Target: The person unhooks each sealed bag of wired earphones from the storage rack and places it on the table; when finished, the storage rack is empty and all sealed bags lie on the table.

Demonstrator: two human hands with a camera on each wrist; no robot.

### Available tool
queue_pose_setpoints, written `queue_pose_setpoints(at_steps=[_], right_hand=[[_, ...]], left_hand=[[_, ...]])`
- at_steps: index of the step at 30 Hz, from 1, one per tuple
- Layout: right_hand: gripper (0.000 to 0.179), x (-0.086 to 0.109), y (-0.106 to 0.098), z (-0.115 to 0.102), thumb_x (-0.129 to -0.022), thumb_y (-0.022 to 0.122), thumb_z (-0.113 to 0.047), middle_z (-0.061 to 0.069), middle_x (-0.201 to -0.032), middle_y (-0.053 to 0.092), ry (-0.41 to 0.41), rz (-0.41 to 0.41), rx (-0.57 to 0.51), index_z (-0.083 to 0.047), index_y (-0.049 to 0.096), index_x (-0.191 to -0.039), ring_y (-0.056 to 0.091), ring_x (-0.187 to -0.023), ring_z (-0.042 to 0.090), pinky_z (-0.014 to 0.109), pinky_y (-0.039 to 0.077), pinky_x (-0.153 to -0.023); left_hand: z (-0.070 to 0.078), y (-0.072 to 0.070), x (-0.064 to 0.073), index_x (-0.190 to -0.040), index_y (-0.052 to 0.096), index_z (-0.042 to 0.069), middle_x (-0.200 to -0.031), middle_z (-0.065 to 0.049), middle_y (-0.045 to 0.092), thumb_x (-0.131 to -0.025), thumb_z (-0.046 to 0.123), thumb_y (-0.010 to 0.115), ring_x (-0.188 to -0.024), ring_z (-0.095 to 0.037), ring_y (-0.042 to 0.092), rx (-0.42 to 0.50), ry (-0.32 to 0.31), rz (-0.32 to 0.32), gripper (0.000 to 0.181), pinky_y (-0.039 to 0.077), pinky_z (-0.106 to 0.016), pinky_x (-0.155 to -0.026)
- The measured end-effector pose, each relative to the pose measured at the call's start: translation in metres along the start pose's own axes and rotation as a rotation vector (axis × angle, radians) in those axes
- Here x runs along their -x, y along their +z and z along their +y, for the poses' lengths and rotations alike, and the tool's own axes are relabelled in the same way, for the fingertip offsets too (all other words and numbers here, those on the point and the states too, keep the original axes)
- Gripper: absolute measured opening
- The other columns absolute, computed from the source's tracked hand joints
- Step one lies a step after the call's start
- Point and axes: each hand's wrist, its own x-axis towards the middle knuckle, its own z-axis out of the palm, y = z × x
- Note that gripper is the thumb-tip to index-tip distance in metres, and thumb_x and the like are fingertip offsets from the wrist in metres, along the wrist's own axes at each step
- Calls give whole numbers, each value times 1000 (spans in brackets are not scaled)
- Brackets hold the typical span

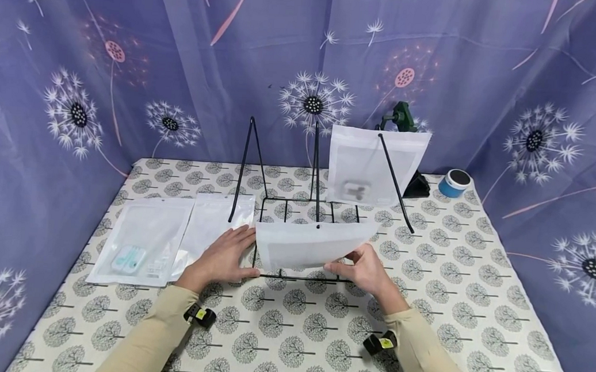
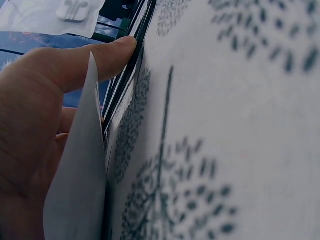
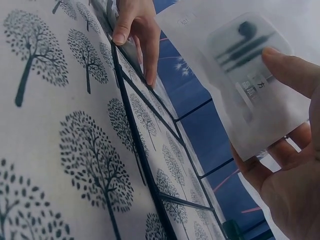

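Note:
My right hand (image 1: 359,269) pinches the lower right part of a white zip pouch (image 1: 309,247), thumb in front and fingers behind. In the right wrist view, dark earphones in a clear case (image 3: 250,42) show through it. The pouch's top edge is at the tip of the middle hook (image 1: 318,199) of a black wire rack (image 1: 297,278). With the thumb on the front wire, my left hand (image 1: 226,254) rests at the rack's left front corner, fingers extended. Another white pouch (image 1: 377,163) hangs on the right hook, a small case showing inside.
Two white pouches overlap on the table left of the rack: the outer pouch (image 1: 157,222) holds a teal-tinted case, the inner pouch (image 1: 218,215) lies beside it. Behind the rack stands a dark green and black stand (image 1: 416,185). A blue round container (image 1: 454,183) sits at the back right.

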Motion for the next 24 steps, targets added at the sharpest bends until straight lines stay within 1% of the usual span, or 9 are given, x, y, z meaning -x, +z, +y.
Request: queue_pose_setpoints(at_steps=[6,11,14,18,20,24], right_hand=[[46,3,-1,-1,-77,74,6,14,-119,68,-40,-9,-8,6,60,-121,68,-104,16,39,58,-89],[47,5,-2,-2,-77,73,7,13,-118,69,-68,-14,-8,4,61,-122,68,-105,16,36,57,-90],[49,9,-5,-4,-77,73,7,12,-119,68,-67,-15,20,1,60,-124,68,-105,15,33,57,-90],[50,11,-9,-5,-77,74,6,11,-120,68,-94,-16,53,-1,60,-125,68,-105,17,33,57,-90],[51,12,-11,-5,-76,74,9,12,-120,68,-116,-16,31,0,60,-124,68,-105,20,36,58,-90],[52,16,-15,-6,-75,73,12,9,-119,69,-98,1,-15,-1,62,-123,68,-104,19,35,57,-91]], left_hand=[[0,1,0,-151,32,5,-160,-12,26,-81,65,64,-148,-34,22,5,6,4,97,17,-53,-121],[0,0,0,-151,33,7,-160,-11,27,-81,64,65,-147,-35,23,15,14,19,96,18,-54,-121],[-1,1,0,-151,33,8,-159,-10,28,-80,65,65,-147,-35,23,19,17,24,96,18,-54,-121],[-2,2,0,-151,33,8,-160,-10,28,-81,66,64,-147,-35,23,14,18,23,97,18,-54,-121],[-2,2,0,-151,33,8,-160,-10,27,-81,66,64,-147,-35,23,13,18,22,96,18,-53,-121],[-1,1,0,-151,33,7,-159,-11,28,-81,64,64,-147,-35,24,16,23,28,95,19,-53,-121]])
